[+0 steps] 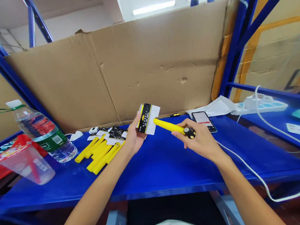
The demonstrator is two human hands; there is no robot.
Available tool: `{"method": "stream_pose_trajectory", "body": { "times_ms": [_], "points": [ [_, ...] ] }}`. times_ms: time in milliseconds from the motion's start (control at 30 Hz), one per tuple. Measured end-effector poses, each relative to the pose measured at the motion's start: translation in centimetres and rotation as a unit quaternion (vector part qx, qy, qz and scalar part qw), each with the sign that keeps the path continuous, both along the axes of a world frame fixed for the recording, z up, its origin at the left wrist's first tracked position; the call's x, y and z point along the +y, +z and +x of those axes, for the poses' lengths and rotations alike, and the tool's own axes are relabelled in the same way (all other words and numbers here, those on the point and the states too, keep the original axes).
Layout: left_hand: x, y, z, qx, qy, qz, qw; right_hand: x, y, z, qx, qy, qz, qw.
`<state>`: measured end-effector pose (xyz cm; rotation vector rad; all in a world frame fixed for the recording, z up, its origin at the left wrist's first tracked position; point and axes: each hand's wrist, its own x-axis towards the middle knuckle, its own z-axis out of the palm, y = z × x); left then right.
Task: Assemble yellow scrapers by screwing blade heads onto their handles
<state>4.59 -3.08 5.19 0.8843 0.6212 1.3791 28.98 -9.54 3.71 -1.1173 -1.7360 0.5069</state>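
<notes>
My left hand [134, 138] is closed on a black-and-white packaging card [146, 120] with yellow marks, raised above the blue tabletop. My right hand [202, 137] grips a yellow tube [169, 125] near its dark, round end [189, 132]. The tube's far tip points left and comes close to the card's right edge; whether they touch I cannot tell. Left of my left hand lie several loose yellow tubes [100, 158]. Behind them is a small pile of black-and-white cards [116, 133].
A water bottle [46, 130] leans at the left beside a tilted plastic cup [28, 166]. A phone [203, 121] lies behind my right hand, near a white plastic bag [213, 106]. A white cable [256, 171] loops over the right side. Cardboard [165, 65] walls the back.
</notes>
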Motion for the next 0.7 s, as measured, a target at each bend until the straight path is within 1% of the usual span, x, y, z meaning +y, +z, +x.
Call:
{"method": "stream_pose_trajectory", "body": {
  "times_ms": [67,167,267,367,467,567,700],
  "points": [
    [0.2,0.3,-0.5,0.0,-0.004,0.026,1.0,-0.1,0.1,0.0,0.005,-0.005,0.003,1.0],
    [0.3,0.6,-0.8,0.014,0.003,0.087,0.996,-0.1,0.1,0.0,0.015,-0.011,-0.004,1.0],
    [0.3,0.8,-1.1,0.027,0.031,0.125,0.991,0.0,0.0,0.0,0.002,0.001,-0.025,1.0],
    [0.6,1.0,-1.4,0.024,0.08,0.133,0.988,-0.2,0.1,0.0,-0.038,0.04,-0.057,0.997],
    [0.8,1.1,-1.7,0.021,0.11,0.132,0.985,-0.7,0.3,-0.4,-0.074,0.1,-0.085,0.989],
    [0.8,1.2,-1.8,0.018,0.116,0.131,0.984,-1.2,0.6,-0.8,-0.105,0.139,-0.084,0.981],
    [0.8,1.2,-1.7,0.01,0.106,0.126,0.986,-1.1,0.6,-0.9,-0.14,0.147,-0.046,0.978]
  ]
}}
